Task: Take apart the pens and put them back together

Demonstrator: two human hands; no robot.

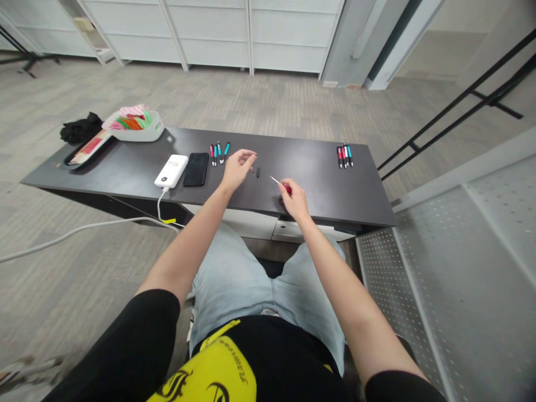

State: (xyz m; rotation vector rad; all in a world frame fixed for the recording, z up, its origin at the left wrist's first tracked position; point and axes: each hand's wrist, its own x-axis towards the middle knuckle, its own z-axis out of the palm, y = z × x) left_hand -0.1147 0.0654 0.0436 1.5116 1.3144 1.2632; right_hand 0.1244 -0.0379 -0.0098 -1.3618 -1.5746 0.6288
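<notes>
My right hand (pixel 294 199) is closed around the red barrel of a pen (pixel 288 190). A thin pale refill (pixel 274 180) sticks out of the barrel to the left. My left hand (pixel 239 166) is over the middle of the dark table, its thumb and fingers drawn together. A tiny dark piece shows just below those fingertips; whether they hold it, I cannot make out. Between my hands a small black pen part (pixel 258 172) lies on the tabletop. Left of my left hand lie several red and teal pens (pixel 219 153).
The dark table (pixel 322 190) also bears a row of pens (pixel 345 156) at the right, a black phone (pixel 196 170), and a white power bank (pixel 171 171) with a cable. Farther left are a white basket (pixel 140 134) of colourful items, a black tray (pixel 89 156) and black cloth (pixel 81 128).
</notes>
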